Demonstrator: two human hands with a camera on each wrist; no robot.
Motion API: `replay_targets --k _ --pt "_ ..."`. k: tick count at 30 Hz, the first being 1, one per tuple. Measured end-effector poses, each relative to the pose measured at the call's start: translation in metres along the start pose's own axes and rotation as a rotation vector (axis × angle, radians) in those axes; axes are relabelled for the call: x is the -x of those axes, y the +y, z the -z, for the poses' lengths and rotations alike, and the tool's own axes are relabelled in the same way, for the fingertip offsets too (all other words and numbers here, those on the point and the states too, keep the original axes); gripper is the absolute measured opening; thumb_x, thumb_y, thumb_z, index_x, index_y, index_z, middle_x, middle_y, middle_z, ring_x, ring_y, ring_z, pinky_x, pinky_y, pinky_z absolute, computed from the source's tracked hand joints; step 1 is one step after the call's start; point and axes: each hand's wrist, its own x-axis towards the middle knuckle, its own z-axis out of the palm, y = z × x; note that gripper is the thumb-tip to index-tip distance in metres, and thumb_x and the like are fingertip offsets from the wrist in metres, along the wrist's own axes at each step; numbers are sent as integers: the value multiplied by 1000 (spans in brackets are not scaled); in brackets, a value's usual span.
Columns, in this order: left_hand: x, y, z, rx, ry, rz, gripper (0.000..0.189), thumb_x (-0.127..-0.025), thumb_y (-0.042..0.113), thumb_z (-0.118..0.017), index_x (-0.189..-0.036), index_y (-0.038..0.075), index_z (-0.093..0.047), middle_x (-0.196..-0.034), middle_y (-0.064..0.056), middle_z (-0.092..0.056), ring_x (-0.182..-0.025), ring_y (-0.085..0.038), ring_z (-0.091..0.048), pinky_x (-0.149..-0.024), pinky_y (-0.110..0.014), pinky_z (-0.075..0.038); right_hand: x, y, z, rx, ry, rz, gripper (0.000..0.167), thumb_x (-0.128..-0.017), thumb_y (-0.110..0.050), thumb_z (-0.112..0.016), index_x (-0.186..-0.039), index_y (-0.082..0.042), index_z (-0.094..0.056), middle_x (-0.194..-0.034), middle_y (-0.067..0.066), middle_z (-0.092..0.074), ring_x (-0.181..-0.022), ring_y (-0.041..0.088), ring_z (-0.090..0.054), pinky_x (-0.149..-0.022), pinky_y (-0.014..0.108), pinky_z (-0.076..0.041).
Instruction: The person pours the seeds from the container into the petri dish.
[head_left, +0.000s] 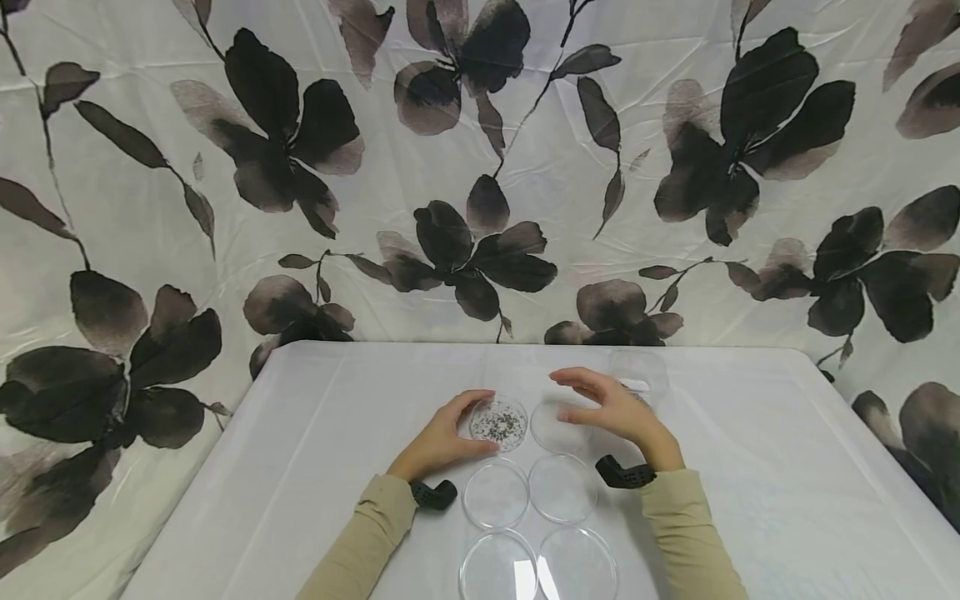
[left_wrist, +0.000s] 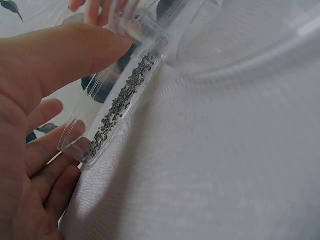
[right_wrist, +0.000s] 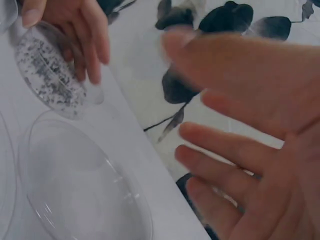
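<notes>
My left hand (head_left: 442, 437) holds a clear petri dish (head_left: 498, 423) by its sides, thumb on the near edge and fingers at the far side. Small dark bits (left_wrist: 122, 100) lie across the bottom of that dish. To its right, my right hand (head_left: 618, 412) hovers with spread fingers and nothing in them. Below that hand, another clear petri dish (right_wrist: 85, 180) sits on the table; the hand partly covers it in the head view.
Several more clear dishes (head_left: 495, 494) stand in two columns nearer me on the white table (head_left: 735, 433). Behind my right hand is a clear square container (head_left: 652, 365). A floral cloth (head_left: 420, 183) hangs beyond the table's back edge.
</notes>
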Motion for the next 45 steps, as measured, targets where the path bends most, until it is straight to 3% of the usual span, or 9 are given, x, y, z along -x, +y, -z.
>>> replay_targets --k 4,8,14,27,45 --pt "-1 -1 0 3 4 -11 82 -74 24 -89 -145 14 -48 -147 -2 -49 -141 -23 -37 -117 -44 -25 2 2 0 50 -91 -27 67 -79 1 -75 -141 3 -49 -144 22 -49 -138 41 -38 -115 56 -25" --pt "-1 -3 -1 8 8 -16 82 -73 24 -89 -144 13 -49 -146 -2 -49 -140 -23 -38 -117 -44 -25 5 4 0 58 -183 -90 85 -65 9 -71 -146 2 -43 -151 21 -41 -143 43 -27 -114 63 -19" --pt "-1 -3 -1 1 8 -17 83 -72 23 -89 -144 13 -49 -146 -2 -50 -140 -22 -38 -117 -43 -25 8 7 -2 61 -264 -144 102 -52 16 -69 -148 3 -38 -154 21 -36 -145 41 -22 -115 61 -18" --pt "-1 -4 -1 -2 4 -18 83 -73 24 -89 -144 14 -49 -147 -2 -49 -141 -22 -37 -117 -42 -25 10 18 -6 133 -204 -178 101 -58 11 -78 -150 -3 -38 -155 18 -36 -143 38 -28 -113 57 -26" --pt "0 -3 1 -14 1 -18 83 -73 24 -89 -144 12 -48 -147 -3 -49 -141 -22 -37 -118 -43 -25 4 20 -11 123 -160 -112 93 -61 9 -79 -147 0 -42 -151 17 -42 -142 38 -31 -114 58 -23"
